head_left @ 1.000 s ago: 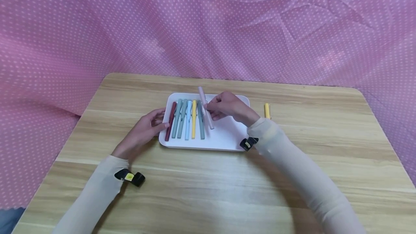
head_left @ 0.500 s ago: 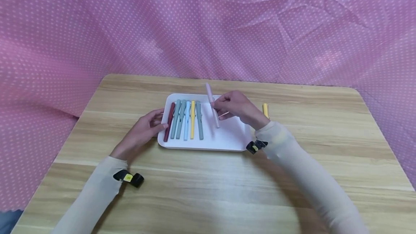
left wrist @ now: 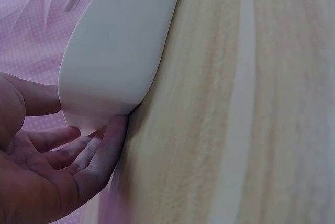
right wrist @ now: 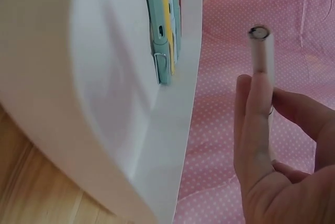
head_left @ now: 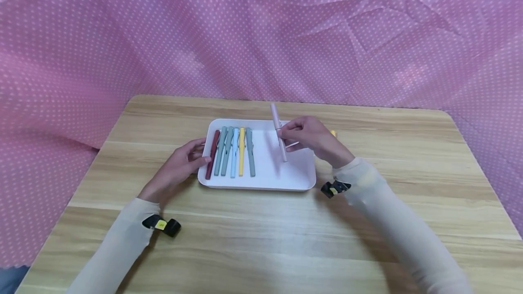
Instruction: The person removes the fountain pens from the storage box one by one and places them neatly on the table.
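A pale pink pen point(head_left: 276, 116) is pinched between the thumb and fingers of my right hand point(head_left: 313, 136), slanted above the right half of the white tray point(head_left: 282, 181). In the right wrist view the pen point(right wrist: 263, 56) shows its round end. My left hand point(head_left: 177, 164) holds the tray's left end, thumb over the rim and fingers against the outer wall. Inside the tray lie a dark red pen point(head_left: 212, 154), two grey-green pens point(head_left: 220, 151), a light blue pen point(head_left: 234, 153), a yellow pen point(head_left: 241, 151) and another grey-green pen point(head_left: 250, 152), side by side.
Another yellow pen point(head_left: 334, 133) lies on the wooden table point(head_left: 245, 235) right of the tray, mostly hidden behind my right hand and wrist. A pink dotted cloth point(head_left: 261, 35) hangs behind the table. Each wrist wears a black camera.
My right hand has carried the pale pink pen rightward, away from the row of pens, and now covers most of the yellow pen on the table. The left hand stays at the tray.
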`<state>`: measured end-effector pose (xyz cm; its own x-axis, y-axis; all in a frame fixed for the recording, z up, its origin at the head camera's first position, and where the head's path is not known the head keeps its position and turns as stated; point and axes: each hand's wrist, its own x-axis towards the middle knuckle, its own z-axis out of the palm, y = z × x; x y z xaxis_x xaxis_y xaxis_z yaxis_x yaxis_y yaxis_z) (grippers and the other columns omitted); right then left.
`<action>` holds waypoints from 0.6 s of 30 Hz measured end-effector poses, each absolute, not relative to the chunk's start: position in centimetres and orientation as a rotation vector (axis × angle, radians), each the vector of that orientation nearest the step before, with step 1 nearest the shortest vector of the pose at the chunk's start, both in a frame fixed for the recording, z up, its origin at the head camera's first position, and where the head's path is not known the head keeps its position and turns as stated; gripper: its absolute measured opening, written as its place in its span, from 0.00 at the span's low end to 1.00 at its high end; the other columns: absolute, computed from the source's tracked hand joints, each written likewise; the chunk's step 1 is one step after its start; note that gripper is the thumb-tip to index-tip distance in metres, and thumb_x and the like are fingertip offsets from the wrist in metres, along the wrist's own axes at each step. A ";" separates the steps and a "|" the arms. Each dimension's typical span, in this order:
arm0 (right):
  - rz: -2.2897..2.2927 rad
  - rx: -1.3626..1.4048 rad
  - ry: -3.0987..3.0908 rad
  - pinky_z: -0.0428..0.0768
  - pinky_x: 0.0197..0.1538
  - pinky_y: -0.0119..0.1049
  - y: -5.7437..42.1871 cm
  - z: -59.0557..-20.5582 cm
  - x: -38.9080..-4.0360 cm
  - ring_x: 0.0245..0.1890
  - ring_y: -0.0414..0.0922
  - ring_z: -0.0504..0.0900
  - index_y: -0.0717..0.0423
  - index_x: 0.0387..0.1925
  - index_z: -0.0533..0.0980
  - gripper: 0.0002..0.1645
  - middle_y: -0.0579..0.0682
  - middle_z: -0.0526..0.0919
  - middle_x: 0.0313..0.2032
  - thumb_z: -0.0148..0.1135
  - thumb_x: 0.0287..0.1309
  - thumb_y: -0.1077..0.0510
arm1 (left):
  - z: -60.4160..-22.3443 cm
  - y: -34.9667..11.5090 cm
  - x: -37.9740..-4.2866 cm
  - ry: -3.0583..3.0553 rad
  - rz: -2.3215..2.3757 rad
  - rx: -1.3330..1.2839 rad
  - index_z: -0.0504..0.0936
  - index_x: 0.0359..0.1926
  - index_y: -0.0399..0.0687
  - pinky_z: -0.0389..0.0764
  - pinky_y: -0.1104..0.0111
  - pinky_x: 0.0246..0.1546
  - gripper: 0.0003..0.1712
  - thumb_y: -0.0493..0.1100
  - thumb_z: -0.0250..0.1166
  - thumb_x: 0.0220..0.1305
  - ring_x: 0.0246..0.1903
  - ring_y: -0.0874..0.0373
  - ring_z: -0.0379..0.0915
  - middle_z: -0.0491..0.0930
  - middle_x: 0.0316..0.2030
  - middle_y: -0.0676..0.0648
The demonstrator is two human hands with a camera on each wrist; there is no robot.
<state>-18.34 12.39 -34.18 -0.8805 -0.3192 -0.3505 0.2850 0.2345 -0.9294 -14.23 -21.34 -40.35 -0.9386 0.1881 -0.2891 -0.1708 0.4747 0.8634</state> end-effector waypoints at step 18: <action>-1.752 0.024 2.102 0.83 0.43 0.42 17.2 -34.4 -17.1 0.38 0.49 0.83 0.72 0.47 0.73 0.22 0.63 0.81 0.42 0.65 0.57 0.59 | -40.4 -21.3 -14.2 2.380 1.466 0.034 0.56 0.72 0.50 0.66 0.54 0.62 0.37 0.44 0.60 0.66 0.60 0.48 0.64 0.69 0.60 0.43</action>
